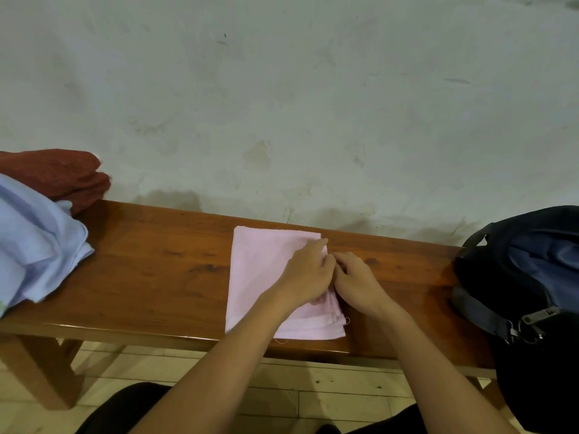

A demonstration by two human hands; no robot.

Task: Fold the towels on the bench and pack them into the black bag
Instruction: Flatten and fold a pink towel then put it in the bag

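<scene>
We count three towels on the wooden worktop (150,270): one pink towel (260,277) folded flat at the centre, and at nine o'clock one light blue towel (37,245) heaped loosely with one dark red towel (62,177) bunched just behind it against the wall (282,89). Our left hand (308,274) rests on the pink towel with its fingers curled at the right edge, and our right hand (355,281), touching the left, pinches that same edge. One black bag (532,292) stands at three o'clock, well apart from the pink towel.
</scene>
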